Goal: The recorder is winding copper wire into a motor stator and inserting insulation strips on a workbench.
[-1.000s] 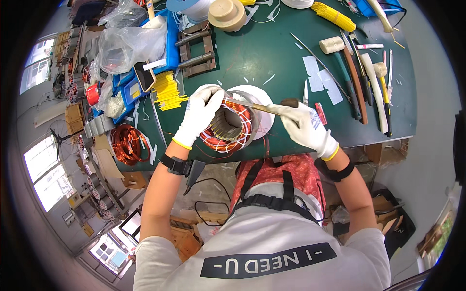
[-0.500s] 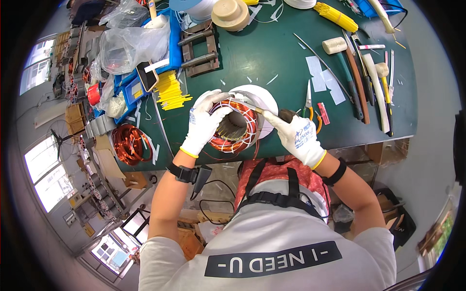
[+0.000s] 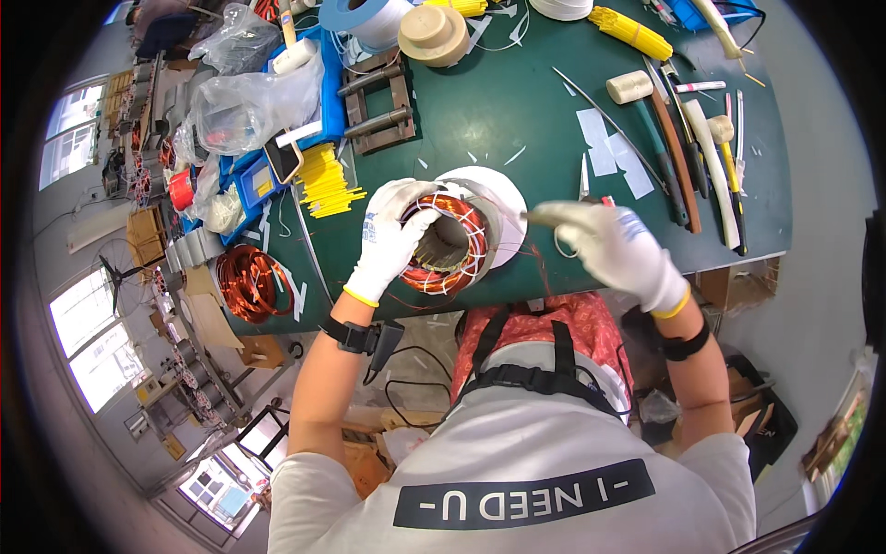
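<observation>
A motor stator (image 3: 482, 247) with copper-coloured windings (image 3: 426, 279) laced in white cord stands tilted at the table's near edge. My left hand (image 3: 388, 233), in a white glove, is closed round its left side, thumb over the rim of the windings. Just right of the stator, and apart from it, my gloved right hand (image 3: 614, 242) is smeared by motion. Its fingers look closed, pointing left, with a small dark tip at their end; what they hold cannot be made out. A white disc (image 3: 506, 192) lies beneath and behind the stator. Loose copper-coloured wires (image 3: 540, 268) hang at its right.
Mallets (image 3: 630, 88) and long-handled tools (image 3: 678, 152) lie at the right. A scissor blade (image 3: 583, 177) shows behind my right hand. Yellow strips (image 3: 325, 183), a metal frame (image 3: 378, 102) and blue bins (image 3: 334, 88) are at the left, near a copper wire coil (image 3: 251, 282).
My right hand has drawn back from the stator's top, right and slightly nearer me, taking the thin tool off the windings. My left hand keeps its hold.
</observation>
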The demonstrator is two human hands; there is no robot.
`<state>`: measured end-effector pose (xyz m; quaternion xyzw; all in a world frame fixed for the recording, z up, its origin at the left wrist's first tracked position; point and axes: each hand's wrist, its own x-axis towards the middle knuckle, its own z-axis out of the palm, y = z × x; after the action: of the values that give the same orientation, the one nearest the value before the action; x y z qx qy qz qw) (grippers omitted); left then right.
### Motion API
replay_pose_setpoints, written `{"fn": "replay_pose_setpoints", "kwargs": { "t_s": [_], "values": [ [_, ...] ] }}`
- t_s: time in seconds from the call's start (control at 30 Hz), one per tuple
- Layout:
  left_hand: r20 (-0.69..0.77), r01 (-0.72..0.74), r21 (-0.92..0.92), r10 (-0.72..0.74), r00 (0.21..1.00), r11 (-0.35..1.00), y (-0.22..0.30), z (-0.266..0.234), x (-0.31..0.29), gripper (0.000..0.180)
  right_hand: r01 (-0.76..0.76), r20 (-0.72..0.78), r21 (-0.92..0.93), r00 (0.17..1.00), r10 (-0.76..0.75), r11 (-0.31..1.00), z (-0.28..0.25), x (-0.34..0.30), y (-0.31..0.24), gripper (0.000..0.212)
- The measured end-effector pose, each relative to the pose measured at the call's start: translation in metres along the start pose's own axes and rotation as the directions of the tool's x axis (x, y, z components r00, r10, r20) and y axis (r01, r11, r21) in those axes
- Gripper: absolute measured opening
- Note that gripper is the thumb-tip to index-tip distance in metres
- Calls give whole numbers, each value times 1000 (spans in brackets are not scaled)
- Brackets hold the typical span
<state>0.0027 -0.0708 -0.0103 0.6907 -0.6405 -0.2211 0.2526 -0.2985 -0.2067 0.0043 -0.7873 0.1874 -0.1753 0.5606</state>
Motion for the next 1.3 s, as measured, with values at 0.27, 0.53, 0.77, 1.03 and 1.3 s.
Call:
{"fn": "replay_pose_setpoints", "kwargs": {
  "t_s": [0.27, 0.53, 0.77, 1.03, 1.3],
  "values": [
    [100, -4, 29, 1, 995, 1000, -3, -2, 5, 41, -419, 41, 297, 903, 427, 858, 46, 57, 9, 55],
    [20, 4, -4, -4, 1000, 1000, -4, 0, 1, 35, -355, 246, 67, 912, 329, 933, 63, 98, 25, 63],
    [-16, 15, -35, -16, 1000, 999, -1, 2, 2, 31, -303, 158, -102, 935, 316, 947, 74, 94, 17, 52],
    [-104, -22, -3, 22, 994, 1000, -6, 5, -4, 27, -385, -132, -356, 923, 362, 852, 88, 82, -28, 33],
    [-411, 346, -191, -394, 822, 919, 4, -10, -43, 57, -595, -433, -467, 799, 418, 655, -31, -14, 148, 50]
  ]
}}
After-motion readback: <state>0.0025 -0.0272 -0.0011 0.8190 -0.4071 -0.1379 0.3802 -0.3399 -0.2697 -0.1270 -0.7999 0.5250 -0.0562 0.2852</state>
